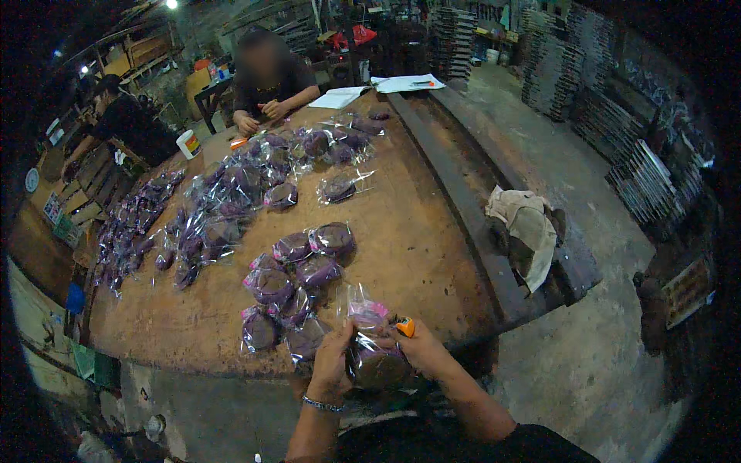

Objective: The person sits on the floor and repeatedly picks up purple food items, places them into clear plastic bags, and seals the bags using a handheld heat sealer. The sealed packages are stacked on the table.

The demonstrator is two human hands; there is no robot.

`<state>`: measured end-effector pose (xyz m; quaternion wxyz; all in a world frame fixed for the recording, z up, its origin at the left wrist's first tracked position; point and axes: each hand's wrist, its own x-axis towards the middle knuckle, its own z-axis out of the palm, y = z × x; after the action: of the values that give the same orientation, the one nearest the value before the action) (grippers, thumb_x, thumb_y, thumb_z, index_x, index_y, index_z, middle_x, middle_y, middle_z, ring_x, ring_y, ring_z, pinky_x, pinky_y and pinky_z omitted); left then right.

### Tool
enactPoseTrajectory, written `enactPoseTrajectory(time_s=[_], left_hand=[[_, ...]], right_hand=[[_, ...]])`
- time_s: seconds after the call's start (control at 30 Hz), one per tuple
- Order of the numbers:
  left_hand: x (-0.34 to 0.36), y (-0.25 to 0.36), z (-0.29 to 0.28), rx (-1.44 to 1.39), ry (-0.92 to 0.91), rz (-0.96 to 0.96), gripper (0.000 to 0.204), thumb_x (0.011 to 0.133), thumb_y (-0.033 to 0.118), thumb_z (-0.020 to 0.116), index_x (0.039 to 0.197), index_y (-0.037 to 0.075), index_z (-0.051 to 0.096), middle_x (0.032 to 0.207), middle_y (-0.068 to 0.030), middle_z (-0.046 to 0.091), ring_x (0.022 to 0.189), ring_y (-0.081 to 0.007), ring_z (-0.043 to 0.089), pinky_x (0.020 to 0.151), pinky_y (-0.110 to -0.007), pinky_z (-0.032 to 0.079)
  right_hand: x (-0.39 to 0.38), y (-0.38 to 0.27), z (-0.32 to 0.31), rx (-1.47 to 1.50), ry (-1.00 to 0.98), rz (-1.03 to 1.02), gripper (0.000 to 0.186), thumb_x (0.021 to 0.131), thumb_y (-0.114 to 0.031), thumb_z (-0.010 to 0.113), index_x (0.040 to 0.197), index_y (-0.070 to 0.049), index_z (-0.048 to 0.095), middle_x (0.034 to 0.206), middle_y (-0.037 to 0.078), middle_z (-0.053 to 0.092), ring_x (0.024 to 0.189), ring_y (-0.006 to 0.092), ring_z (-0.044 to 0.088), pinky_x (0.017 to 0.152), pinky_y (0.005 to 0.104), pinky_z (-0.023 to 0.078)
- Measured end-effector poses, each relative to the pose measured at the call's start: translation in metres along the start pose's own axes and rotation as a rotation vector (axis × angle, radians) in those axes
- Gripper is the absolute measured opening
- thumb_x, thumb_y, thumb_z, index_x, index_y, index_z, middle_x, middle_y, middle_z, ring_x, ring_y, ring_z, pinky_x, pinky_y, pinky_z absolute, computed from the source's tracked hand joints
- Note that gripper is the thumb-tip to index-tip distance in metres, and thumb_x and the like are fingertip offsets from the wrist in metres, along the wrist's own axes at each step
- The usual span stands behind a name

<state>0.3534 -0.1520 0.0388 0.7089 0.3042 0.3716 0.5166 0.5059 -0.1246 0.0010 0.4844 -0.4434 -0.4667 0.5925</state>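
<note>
Just past the table's near edge, both my hands hold a clear plastic bag with a round brown piece [380,369] in it. A pink label [367,312] shows at the bag's upper part. My left hand [333,361] grips the bag's left side, with a bracelet on the wrist. On the other side my right hand [423,351] is closed on a small orange-and-black tool [404,327] and also touches the bag; the tool's kind is unclear. Close by on the table lie several similar bagged round pieces [268,285], purple around the sides.
A large heap of bagged purple pieces [231,189] covers the table's [409,231] left and far parts. Dark rails [455,193] with a pale cloth [525,224] run along the right. Across the table sits a person [270,81] near open papers [340,97]; another person [123,119] works farther left.
</note>
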Motion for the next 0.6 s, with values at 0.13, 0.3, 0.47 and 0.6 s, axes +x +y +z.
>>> enactPoseTrajectory(time_s=[0.13, 0.3, 0.47, 0.6], left_hand=[[0.002, 0.007, -0.003, -0.120, 0.066, -0.066, 0.030, 0.094, 0.032, 0.048, 0.098, 0.004, 0.058, 0.095, -0.0079, 0.063, 0.086, -0.0167, 0.061, 0.076, -0.030, 0.050], [-0.003, 0.009, 0.014, 0.268, 0.097, 0.270, 0.028, 0.085, 0.027, 0.063, 0.101, 0.004, 0.059, 0.081, -0.0013, 0.057, 0.079, -0.0124, 0.053, 0.074, -0.026, 0.045], [-0.007, 0.004, 0.002, 0.664, 0.012, 0.215, 0.016, 0.086, 0.015, 0.061, 0.094, 0.001, 0.059, 0.070, 0.0025, 0.052, 0.069, -0.0076, 0.047, 0.057, -0.024, 0.040], [0.000, -0.011, -0.020, 0.576, 0.140, -0.013, 0.019, 0.092, 0.016, 0.051, 0.105, 0.002, 0.053, 0.103, -0.0027, 0.056, 0.092, -0.0099, 0.050, 0.082, -0.026, 0.043]], right_hand=[[-0.009, -0.026, -0.004, -0.292, -0.053, -0.463, 0.017, 0.079, -0.021, 0.067, 0.076, -0.004, 0.063, 0.078, 0.012, 0.060, 0.070, 0.0218, 0.059, 0.065, 0.0317, 0.048], [-0.016, -0.041, 0.002, -0.567, -0.119, -0.843, 0.015, 0.072, -0.017, 0.071, 0.080, -0.006, 0.065, 0.071, 0.010, 0.061, 0.067, 0.0234, 0.060, 0.061, 0.0345, 0.049], [-0.018, -0.036, 0.001, -0.278, 0.002, -0.520, 0.014, 0.075, -0.013, 0.068, 0.086, -0.004, 0.065, 0.077, 0.011, 0.064, 0.066, 0.0222, 0.062, 0.057, 0.0332, 0.049], [-0.008, -0.042, 0.002, -0.228, -0.113, -0.782, 0.011, 0.080, -0.012, 0.065, 0.085, -0.002, 0.064, 0.074, 0.010, 0.064, 0.062, 0.0202, 0.061, 0.055, 0.0336, 0.047]])
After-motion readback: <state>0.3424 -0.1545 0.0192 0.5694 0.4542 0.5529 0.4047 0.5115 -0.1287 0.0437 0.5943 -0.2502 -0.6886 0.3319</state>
